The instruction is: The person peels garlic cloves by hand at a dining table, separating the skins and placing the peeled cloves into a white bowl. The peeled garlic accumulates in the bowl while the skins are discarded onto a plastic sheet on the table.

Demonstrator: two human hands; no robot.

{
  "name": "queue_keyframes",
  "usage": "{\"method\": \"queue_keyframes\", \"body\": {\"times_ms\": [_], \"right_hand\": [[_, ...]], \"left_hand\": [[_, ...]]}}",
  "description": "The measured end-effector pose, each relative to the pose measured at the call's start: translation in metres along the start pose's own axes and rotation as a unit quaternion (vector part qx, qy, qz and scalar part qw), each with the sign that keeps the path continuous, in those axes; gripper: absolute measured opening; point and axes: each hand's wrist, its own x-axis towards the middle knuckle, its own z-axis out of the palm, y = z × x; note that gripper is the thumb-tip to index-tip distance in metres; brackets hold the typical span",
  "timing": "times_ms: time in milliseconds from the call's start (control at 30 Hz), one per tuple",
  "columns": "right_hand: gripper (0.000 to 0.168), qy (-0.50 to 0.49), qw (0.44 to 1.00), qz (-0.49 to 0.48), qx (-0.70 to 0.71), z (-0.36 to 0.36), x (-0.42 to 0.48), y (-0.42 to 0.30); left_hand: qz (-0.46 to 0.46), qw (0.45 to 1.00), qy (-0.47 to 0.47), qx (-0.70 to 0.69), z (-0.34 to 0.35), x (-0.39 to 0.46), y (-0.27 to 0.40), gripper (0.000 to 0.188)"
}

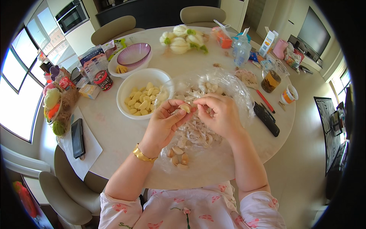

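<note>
My left hand [167, 121] pinches a garlic clove [185, 108] between thumb and fingertips. Right beside it is my right hand [220, 113], thumb and forefinger close together; whether a scrap of skin is between them is too small to tell. Below both hands, a heap of papery garlic skins [197, 133] lies on a clear plastic bag [243, 94], with a garlic bulb [208, 86] at its far side. Several unpeeled cloves [184, 158] lie nearest to me. To the left, a white bowl [121, 106] contains peeled garlic cloves [143, 98].
A black-handled cleaver or similar tool [266, 118] and a red pen [266, 101] lie at the right. Beyond them stands a glass jar of dark liquid [270, 81]. White-green vegetables [183, 40] lie at the back. A phone [77, 138] rests on paper at the left.
</note>
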Motion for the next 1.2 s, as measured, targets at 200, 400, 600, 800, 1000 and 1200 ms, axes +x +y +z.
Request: {"method": "queue_keyframes", "body": {"times_ms": [200,400,600,800,1000,1200], "right_hand": [[0.011,-0.008,0.999,-0.045,-0.006,0.0041,-0.0007,-0.0020],[0.015,0.009,0.995,-0.093,-0.023,0.0055,-0.0017,-0.0004],[0.016,0.001,0.994,-0.107,-0.037,0.0064,-0.0028,0.0016],[0.017,-0.001,0.993,-0.110,-0.040,0.0062,-0.0031,0.0006],[0.017,-0.002,0.996,-0.088,-0.025,0.0060,-0.0040,0.0005],[0.016,0.003,0.997,-0.074,-0.003,0.0079,-0.0031,0.0008]], "left_hand": [[0.018,1.000,0.007,-0.014,-0.0031,-0.0001,-0.0023,0.018],[0.017,1.000,0.010,-0.015,-0.0071,-0.0001,-0.0046,0.019],[0.023,0.999,0.023,-0.004,-0.0057,-0.0002,-0.0063,0.019],[0.018,0.999,0.034,0.013,-0.0033,-0.0018,-0.0034,0.017],[0.031,0.999,0.032,0.013,-0.0016,-0.0016,-0.0045,0.017],[0.062,0.996,0.045,0.039,0.0019,-0.0034,-0.0072,0.017]]}}
